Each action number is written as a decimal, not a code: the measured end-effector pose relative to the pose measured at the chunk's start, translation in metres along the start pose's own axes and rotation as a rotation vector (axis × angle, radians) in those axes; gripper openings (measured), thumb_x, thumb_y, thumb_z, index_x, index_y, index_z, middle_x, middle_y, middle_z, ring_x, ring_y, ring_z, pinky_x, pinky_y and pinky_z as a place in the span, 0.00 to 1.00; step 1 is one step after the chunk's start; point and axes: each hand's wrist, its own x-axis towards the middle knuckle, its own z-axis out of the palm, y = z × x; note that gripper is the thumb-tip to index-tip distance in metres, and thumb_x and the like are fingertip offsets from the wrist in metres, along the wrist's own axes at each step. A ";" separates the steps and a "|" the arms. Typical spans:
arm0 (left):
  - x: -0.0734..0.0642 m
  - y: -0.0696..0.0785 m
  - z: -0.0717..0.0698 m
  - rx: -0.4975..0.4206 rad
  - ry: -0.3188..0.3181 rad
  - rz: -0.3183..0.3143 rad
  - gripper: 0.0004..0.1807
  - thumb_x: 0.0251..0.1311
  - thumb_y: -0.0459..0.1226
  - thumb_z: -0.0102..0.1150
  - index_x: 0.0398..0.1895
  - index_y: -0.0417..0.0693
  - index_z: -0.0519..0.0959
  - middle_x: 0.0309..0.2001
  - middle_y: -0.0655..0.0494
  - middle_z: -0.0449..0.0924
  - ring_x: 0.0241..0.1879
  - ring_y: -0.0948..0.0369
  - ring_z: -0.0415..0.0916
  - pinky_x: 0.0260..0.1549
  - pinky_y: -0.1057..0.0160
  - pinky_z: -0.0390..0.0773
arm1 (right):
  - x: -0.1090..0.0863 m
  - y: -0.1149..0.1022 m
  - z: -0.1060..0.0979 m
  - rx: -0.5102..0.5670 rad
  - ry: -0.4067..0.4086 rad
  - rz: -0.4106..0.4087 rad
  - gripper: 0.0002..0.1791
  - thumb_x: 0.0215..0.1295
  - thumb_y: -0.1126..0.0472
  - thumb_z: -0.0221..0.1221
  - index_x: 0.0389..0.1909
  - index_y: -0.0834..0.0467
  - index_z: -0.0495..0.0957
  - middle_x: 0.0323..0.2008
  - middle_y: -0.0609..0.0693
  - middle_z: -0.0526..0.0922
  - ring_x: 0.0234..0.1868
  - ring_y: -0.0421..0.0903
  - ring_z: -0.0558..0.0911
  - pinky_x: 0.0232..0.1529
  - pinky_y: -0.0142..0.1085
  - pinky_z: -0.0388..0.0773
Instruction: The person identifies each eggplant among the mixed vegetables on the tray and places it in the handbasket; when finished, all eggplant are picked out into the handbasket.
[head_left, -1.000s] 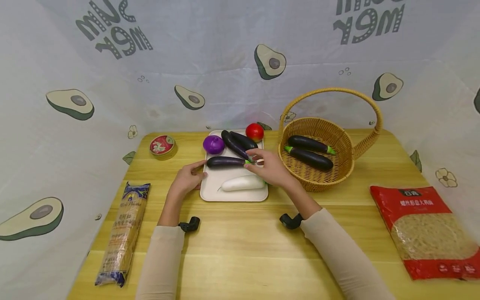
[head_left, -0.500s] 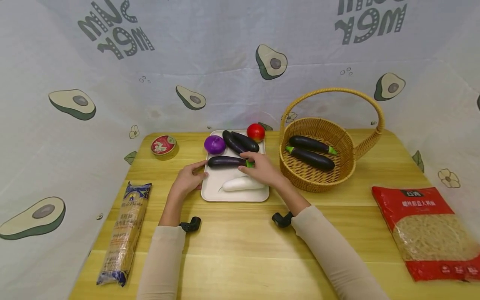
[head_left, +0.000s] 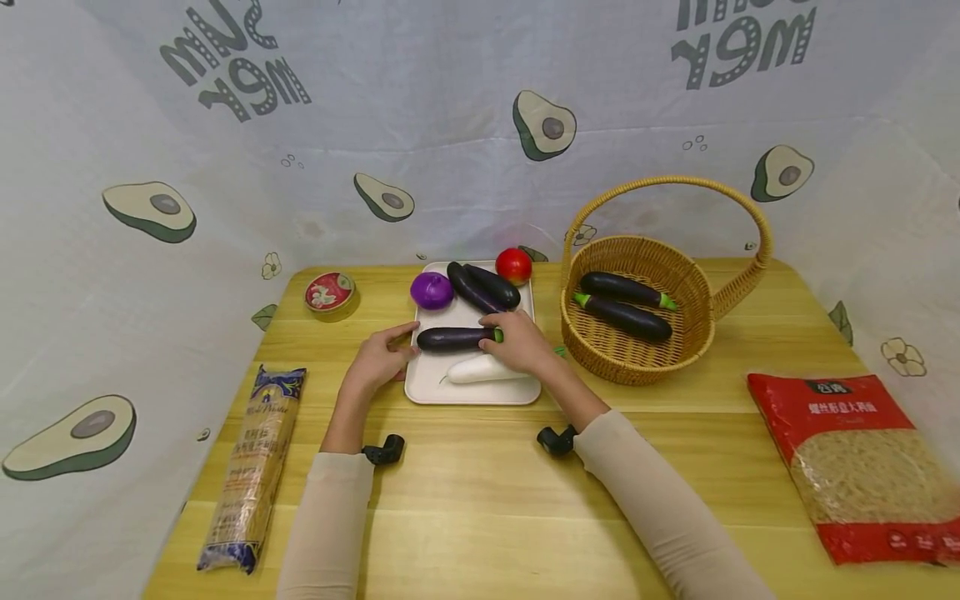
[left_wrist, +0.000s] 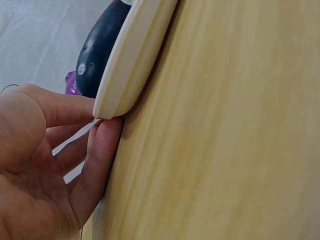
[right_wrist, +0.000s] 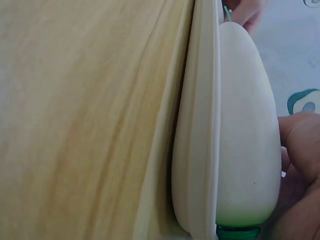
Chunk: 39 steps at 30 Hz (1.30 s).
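On the white tray (head_left: pixel 435 388), my right hand (head_left: pixel 519 343) pinches a dark purple eggplant (head_left: pixel 452 339) at its green stem end. A white radish (head_left: pixel 480 369) lies in front of it, partly covered by that hand. At the tray's left rim, my left hand (head_left: pixel 377 358) grips the edge, thumb over the top and fingers beneath in the left wrist view. Two more eggplants (head_left: pixel 495 286), a purple onion (head_left: pixel 432 291) and a red tomato (head_left: pixel 513 266) sit at the tray's far end. In the right wrist view the radish (right_wrist: pixel 247 125) hides the held eggplant.
Right of the tray stands a wicker basket (head_left: pixel 600 358) with a tall handle and two eggplants (head_left: pixel 630 320) inside. A round tin (head_left: pixel 331 293) is at the back left. Bagged spaghetti (head_left: pixel 253 471) lies at the left, a red pasta bag (head_left: pixel 862 467) at the right.
My right hand has shifted left and toward me, bringing the eggplant closer to the radish and away from the two eggplants behind. The left hand has stayed at the tray's rim.
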 end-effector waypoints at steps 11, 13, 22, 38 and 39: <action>0.000 0.000 0.000 0.002 -0.003 -0.001 0.29 0.71 0.40 0.61 0.74 0.66 0.72 0.65 0.45 0.77 0.33 0.60 0.77 0.32 0.65 0.83 | -0.008 -0.003 -0.009 0.000 0.030 -0.001 0.20 0.70 0.57 0.65 0.61 0.55 0.83 0.61 0.57 0.83 0.60 0.58 0.75 0.66 0.53 0.71; 0.000 0.000 0.000 0.003 -0.001 -0.001 0.29 0.71 0.40 0.61 0.74 0.66 0.72 0.65 0.45 0.77 0.34 0.60 0.77 0.32 0.65 0.83 | -0.011 -0.003 -0.013 0.005 0.032 0.006 0.20 0.70 0.56 0.65 0.61 0.55 0.82 0.62 0.56 0.82 0.62 0.58 0.75 0.67 0.53 0.70; 0.000 -0.001 0.000 0.004 0.001 0.004 0.29 0.71 0.41 0.61 0.74 0.65 0.72 0.65 0.46 0.77 0.34 0.59 0.77 0.31 0.65 0.83 | -0.033 -0.010 -0.037 0.056 0.034 -0.023 0.20 0.72 0.54 0.64 0.61 0.54 0.81 0.61 0.56 0.82 0.58 0.56 0.78 0.62 0.52 0.76; 0.000 0.000 0.000 0.000 -0.008 -0.006 0.29 0.73 0.40 0.59 0.75 0.64 0.71 0.65 0.42 0.76 0.43 0.55 0.78 0.33 0.65 0.84 | -0.085 0.013 -0.097 0.021 0.124 -0.032 0.19 0.74 0.52 0.62 0.62 0.52 0.80 0.52 0.54 0.83 0.42 0.52 0.73 0.41 0.42 0.70; -0.001 0.000 0.000 0.000 -0.007 -0.009 0.29 0.73 0.40 0.59 0.75 0.64 0.71 0.64 0.42 0.77 0.41 0.56 0.78 0.33 0.65 0.84 | -0.088 0.016 -0.101 0.013 0.126 -0.031 0.20 0.75 0.52 0.62 0.63 0.53 0.80 0.52 0.54 0.83 0.40 0.51 0.72 0.40 0.42 0.69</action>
